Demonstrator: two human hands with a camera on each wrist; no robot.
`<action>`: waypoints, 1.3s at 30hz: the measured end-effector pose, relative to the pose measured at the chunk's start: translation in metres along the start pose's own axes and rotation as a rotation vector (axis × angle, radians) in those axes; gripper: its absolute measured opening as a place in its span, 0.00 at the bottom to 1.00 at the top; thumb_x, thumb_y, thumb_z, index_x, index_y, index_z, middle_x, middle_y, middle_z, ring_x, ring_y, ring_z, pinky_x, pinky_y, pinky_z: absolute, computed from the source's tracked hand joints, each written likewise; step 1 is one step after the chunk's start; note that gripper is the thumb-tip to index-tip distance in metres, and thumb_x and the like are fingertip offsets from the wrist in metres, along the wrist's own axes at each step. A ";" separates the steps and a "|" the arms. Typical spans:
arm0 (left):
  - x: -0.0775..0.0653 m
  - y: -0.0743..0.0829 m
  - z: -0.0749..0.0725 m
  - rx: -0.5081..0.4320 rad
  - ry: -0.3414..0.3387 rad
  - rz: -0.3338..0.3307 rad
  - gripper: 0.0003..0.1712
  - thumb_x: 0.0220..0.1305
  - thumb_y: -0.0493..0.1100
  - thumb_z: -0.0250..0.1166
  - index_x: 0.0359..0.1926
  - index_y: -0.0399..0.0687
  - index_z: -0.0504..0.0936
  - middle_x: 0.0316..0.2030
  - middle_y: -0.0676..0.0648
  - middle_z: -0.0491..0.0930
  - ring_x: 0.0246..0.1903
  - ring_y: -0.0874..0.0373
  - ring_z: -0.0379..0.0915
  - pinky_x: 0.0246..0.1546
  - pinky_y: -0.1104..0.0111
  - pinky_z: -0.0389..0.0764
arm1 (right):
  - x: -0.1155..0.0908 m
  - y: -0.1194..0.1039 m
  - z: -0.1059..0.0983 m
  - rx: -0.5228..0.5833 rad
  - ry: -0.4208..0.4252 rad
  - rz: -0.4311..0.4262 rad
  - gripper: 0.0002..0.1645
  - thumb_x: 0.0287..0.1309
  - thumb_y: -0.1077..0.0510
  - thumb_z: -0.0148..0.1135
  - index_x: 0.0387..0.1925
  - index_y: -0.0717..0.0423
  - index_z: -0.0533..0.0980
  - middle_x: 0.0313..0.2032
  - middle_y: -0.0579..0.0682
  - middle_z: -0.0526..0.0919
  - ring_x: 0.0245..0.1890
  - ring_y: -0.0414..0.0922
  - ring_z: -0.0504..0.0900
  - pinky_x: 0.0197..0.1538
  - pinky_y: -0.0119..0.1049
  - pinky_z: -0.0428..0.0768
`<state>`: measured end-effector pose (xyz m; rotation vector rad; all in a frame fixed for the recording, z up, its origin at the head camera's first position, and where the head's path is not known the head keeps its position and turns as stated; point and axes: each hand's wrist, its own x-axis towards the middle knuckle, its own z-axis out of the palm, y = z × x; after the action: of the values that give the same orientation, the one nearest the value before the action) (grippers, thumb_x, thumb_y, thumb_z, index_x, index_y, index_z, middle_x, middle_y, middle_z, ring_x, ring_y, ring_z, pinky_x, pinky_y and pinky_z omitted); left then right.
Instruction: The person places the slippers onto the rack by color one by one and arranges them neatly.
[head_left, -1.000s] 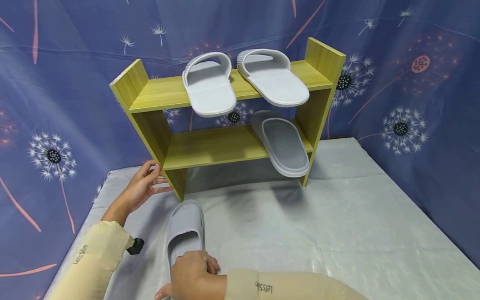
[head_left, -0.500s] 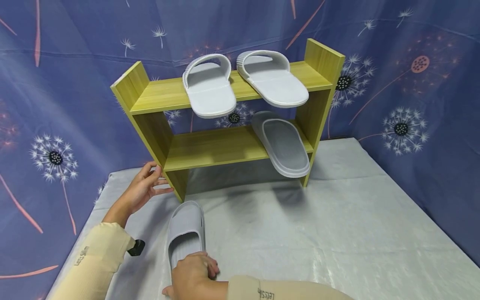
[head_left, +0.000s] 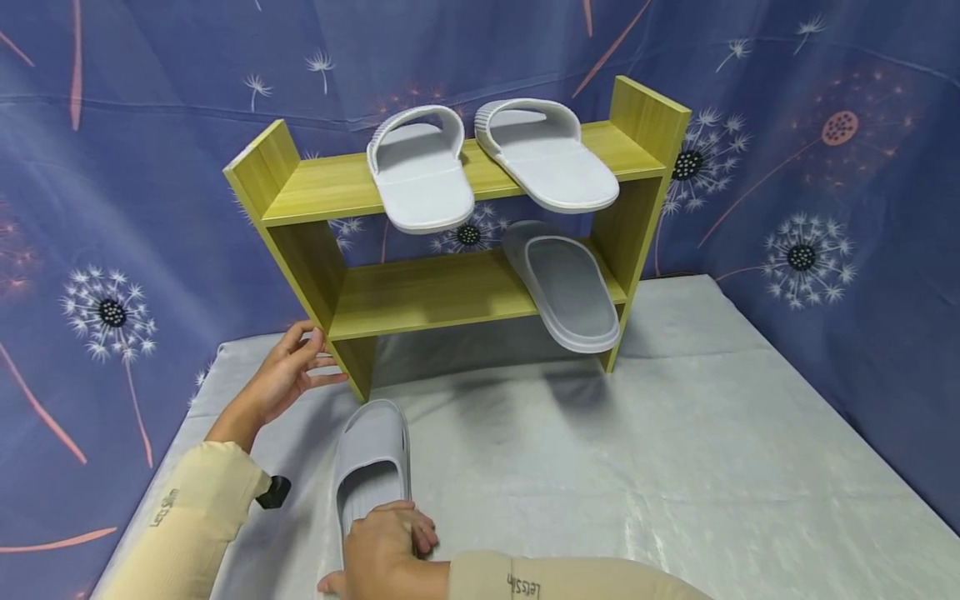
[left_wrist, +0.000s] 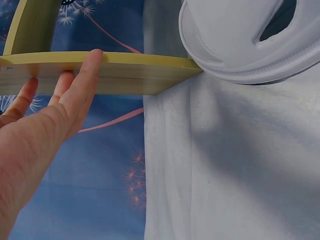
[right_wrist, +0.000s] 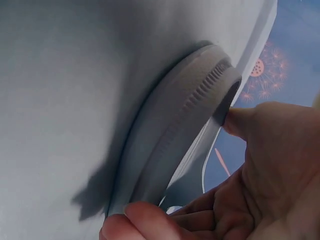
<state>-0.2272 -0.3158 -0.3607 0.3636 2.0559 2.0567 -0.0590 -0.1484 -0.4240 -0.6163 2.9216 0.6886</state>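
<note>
A grey slipper (head_left: 371, 437) lies low in front of the shelf's left leg, toe toward the shelf. My right hand (head_left: 382, 546) grips it at the heel end; the right wrist view shows thumb and fingers on opposite sides of the slipper's sole (right_wrist: 170, 120). Beside the yellow wooden shoe rack (head_left: 420, 292), my left hand (head_left: 288, 371) has its fingers extended against the outer face of the left side panel (left_wrist: 125, 70). Part of the heel is hidden under my right hand.
Two white slippers, one on the left (head_left: 426, 196) and one on the right (head_left: 558, 171), sit on the top shelf. Another grey slipper (head_left: 573, 287) leans out over the lower shelf's right end. A grey-white cloth (head_left: 675, 467) covers the table; patterned blue curtains (head_left: 847, 167) surround it.
</note>
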 end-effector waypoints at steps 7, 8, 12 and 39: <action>0.002 -0.001 0.000 -0.009 -0.004 -0.001 0.10 0.77 0.49 0.45 0.52 0.51 0.62 0.43 0.45 0.66 0.45 0.47 0.73 0.51 0.45 0.77 | 0.000 0.005 0.000 0.044 -0.005 -0.025 0.51 0.48 0.17 0.45 0.43 0.57 0.82 0.35 0.63 0.83 0.14 0.58 0.74 0.13 0.46 0.74; 0.001 -0.001 0.000 -0.011 -0.005 -0.001 0.10 0.77 0.49 0.45 0.52 0.51 0.62 0.43 0.45 0.65 0.45 0.47 0.73 0.51 0.45 0.77 | 0.001 0.007 -0.001 0.054 -0.016 -0.037 0.49 0.49 0.18 0.46 0.45 0.56 0.82 0.38 0.63 0.83 0.14 0.58 0.74 0.13 0.46 0.74; 0.001 0.000 -0.001 -0.021 -0.011 0.005 0.10 0.77 0.48 0.44 0.51 0.51 0.62 0.43 0.45 0.66 0.45 0.46 0.74 0.51 0.46 0.77 | 0.003 0.019 -0.001 0.071 -0.074 -0.103 0.46 0.52 0.21 0.47 0.54 0.53 0.78 0.51 0.60 0.80 0.19 0.55 0.78 0.12 0.44 0.75; 0.000 0.001 0.001 -0.028 -0.019 0.014 0.10 0.77 0.47 0.45 0.52 0.50 0.62 0.45 0.44 0.68 0.47 0.46 0.76 0.49 0.51 0.80 | 0.018 0.110 0.012 0.297 -0.018 -0.186 0.50 0.29 0.31 0.75 0.52 0.55 0.72 0.39 0.48 0.78 0.34 0.45 0.78 0.32 0.33 0.78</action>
<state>-0.2264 -0.3150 -0.3597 0.3922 2.0173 2.0803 -0.1201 -0.0596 -0.3918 -0.8249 2.8198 0.2322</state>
